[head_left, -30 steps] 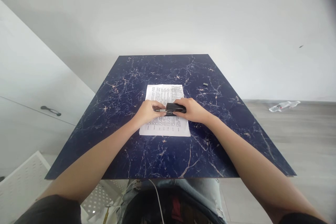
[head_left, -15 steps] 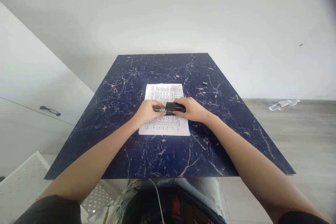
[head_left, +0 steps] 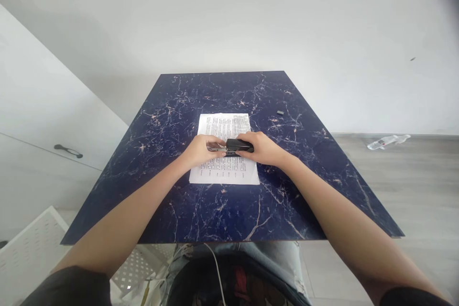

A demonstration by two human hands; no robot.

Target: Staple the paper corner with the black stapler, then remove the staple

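A black stapler (head_left: pixel 239 145) lies crosswise over a sheaf of printed paper (head_left: pixel 224 176). My right hand (head_left: pixel 263 148) grips its black body from the right, thumb on the near side and fingers on the far side. At its left end a metal part sticks out, and my left hand (head_left: pixel 201 149) pinches this between thumb and fingers. The fingertips hide much of that metal part. Beyond my right hand, a small dark grey block (head_left: pixel 280 113), perhaps a strip of staples, rests on the table.
The dark blue marbled table (head_left: pixel 229 215) has its far edge near a white wall (head_left: pixel 229 14). A white cabinet door with a black handle (head_left: pixel 68 151) stands at left, above a perforated white panel (head_left: pixel 32 253). Clear plastic packaging (head_left: pixel 387 142) lies on the floor at right.
The metal part at the stapler's left end shows less between my left fingers than before. Both hands stay in nearly the same place, and the paper has not moved.
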